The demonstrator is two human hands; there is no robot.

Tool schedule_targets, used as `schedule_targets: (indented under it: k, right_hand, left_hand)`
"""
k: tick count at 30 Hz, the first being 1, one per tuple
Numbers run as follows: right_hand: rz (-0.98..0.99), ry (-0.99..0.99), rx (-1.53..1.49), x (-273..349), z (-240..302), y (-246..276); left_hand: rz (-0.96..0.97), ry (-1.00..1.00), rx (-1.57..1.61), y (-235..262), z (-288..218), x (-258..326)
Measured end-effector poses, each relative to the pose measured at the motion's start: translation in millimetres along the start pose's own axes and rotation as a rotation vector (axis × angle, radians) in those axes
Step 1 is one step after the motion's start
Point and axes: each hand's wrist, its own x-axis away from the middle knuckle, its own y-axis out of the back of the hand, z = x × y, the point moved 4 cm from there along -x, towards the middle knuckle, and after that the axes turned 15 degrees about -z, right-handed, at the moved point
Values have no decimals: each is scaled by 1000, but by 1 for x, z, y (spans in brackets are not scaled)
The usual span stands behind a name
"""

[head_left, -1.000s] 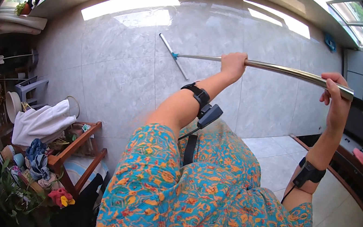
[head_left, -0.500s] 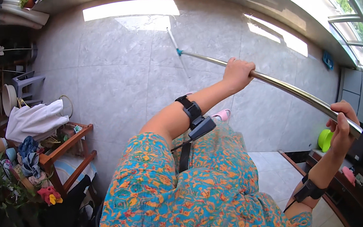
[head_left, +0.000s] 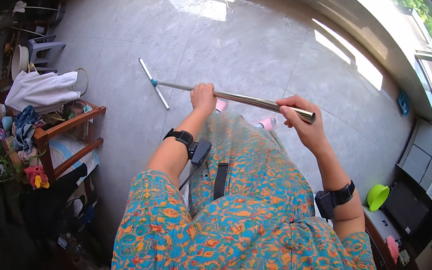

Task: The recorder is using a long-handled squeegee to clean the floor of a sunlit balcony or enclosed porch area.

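A floor squeegee (head_left: 247, 100) with a long metal pole slants across in front of me. My left hand (head_left: 203, 97) is closed round the middle of the pole, knuckles up. Close to its near end, my right hand (head_left: 303, 117) grips it with the thumb along the side. The narrow squeegee blade (head_left: 160, 93) lies on the grey tiled floor (head_left: 120, 57) to the left, joined to the pole by a teal connector (head_left: 154, 82). Beyond the blade, wet-looking patches shine on the tiles.
On the left stands a wooden rack (head_left: 66, 124) with a white cloth (head_left: 41, 89) and plants; behind it is a grey stool (head_left: 43, 44). Windows (head_left: 417, 26) run along the right. A lime-green basin (head_left: 378, 197) and grey boxes (head_left: 424, 154) stand at the lower right. Pink slippers (head_left: 266, 123) are beneath me.
The blade has swung left and come nearer across the floor. Both hands have moved left with the pole, the right one farther inward; both keep their grip.
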Motion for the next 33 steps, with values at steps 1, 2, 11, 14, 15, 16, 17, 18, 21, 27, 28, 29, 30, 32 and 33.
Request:
schedule_targets:
  k: [1, 2, 11, 14, 15, 16, 17, 18, 21, 27, 28, 29, 30, 32, 33]
  right_hand:
    - [-44, -17, -8, 3, 0, 20]
    - [-90, -34, -22, 5, 1, 39]
    - [-511, 171, 238, 66, 39, 266]
    - [-608, 222, 404, 105, 48, 297]
    - [-601, 235, 385, 109, 46, 296]
    - [-614, 222, 397, 116, 47, 292]
    - [-626, 208, 409, 121, 48, 287]
    - [-635, 216, 408, 125, 51, 280]
    - [-431, 430, 651, 125, 60, 242]
    - [-502, 459, 578, 122, 81, 261]
    - [-543, 381, 506, 117, 82, 269]
    - [-547, 416, 418, 108, 73, 281]
    - [-538, 416, 415, 96, 68, 285]
    - [-508, 435, 248, 72, 61, 285]
    - [-479, 405, 165, 57, 55, 278]
  left_hand:
    - [1, -7, 36, -10, -17, 4]
    - [2, -18, 67, -16, -35, 5]
    - [-28, -266, 323, -42, -312, 12]
    - [60, -330, 493, -58, -383, 15]
    - [33, -368, 521, -65, -396, 15]
    - [10, -411, 558, -69, -407, 15]
    - [-1, -415, 551, -75, -407, 11]
    - [36, -450, 563, -83, -415, 9]
    - [74, -493, 583, -84, -415, 1]
    - [-18, -443, 666, -39, -410, -7]
    - [-52, -435, 665, -25, -403, -12]
    - [-69, -442, 640, -15, -393, -17]
    - [-70, -434, 636, -9, -380, -23]
    - [-185, -361, 568, 4, -350, -39]
    - [-262, -325, 552, 7, -331, -47]
